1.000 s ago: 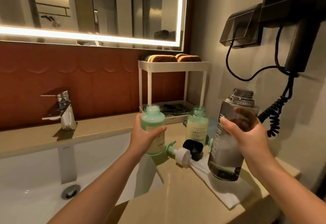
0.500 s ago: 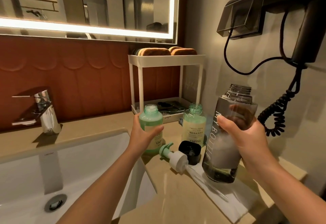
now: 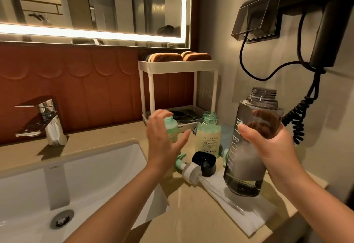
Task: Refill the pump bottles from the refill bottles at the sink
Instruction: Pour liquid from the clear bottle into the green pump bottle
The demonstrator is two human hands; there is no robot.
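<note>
The grey refill bottle (image 3: pixel 243 166) stays upright and uncapped in the right hand (image 3: pixel 272 147), fingers wrapped round its middle. The left hand (image 3: pixel 162 141) has just let go of the small green pump bottle (image 3: pixel 171 126): its fingers are now spread apart, and the bottle stands just behind that palm, probably set down ready for pouring

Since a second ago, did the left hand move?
Yes. The left hand has let go of the green bottle and opened, drawing back slightly from the rack toward the person.
</note>
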